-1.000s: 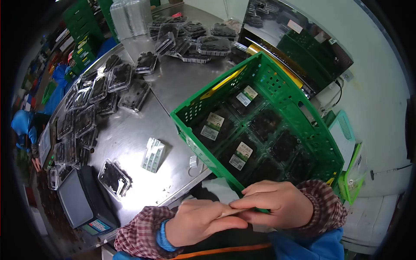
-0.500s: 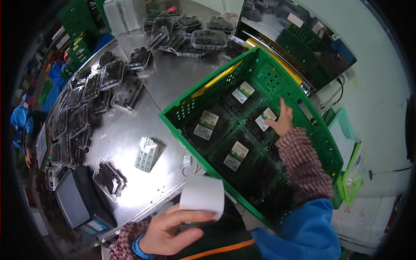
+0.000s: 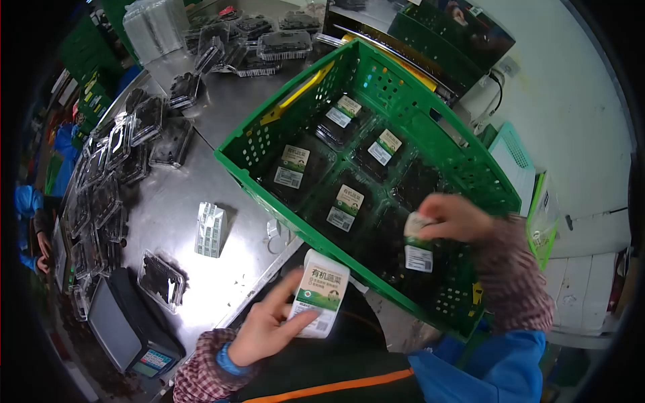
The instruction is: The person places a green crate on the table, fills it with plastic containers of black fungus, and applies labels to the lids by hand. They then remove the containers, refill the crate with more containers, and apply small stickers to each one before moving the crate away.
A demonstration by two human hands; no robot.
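Observation:
My left hand [image 3: 265, 329] grips a stack of printed labels [image 3: 322, 295] by its lower left edge, in front of the crate's near side. Over the near right part of the green crate [image 3: 295, 225], my right hand [image 3: 453, 218] pinches a single label [image 3: 418, 250] by its top. That label hangs close above a dark clear-lidded pack, partly hidden beneath it. Inside the crate lie several such packs in rows. Labels sit on some of them, such as the label [image 3: 348, 207] in the near row and the label [image 3: 385, 146] in the far row.
Left of the crate, a folded silvery label strip [image 3: 211, 230] stands on the metal table [image 3: 178, 221]. A filled clear box [image 3: 161, 281] lies beside a dark scale [image 3: 127, 329]. Many filled boxes [image 3: 107, 174] pile up leftward. A co-worker's blue sleeve [image 3: 28, 201] shows at far left.
My right hand has moved from the far row to the near right part of the crate and now holds a label. My left hand has turned the label stack so its printed face shows.

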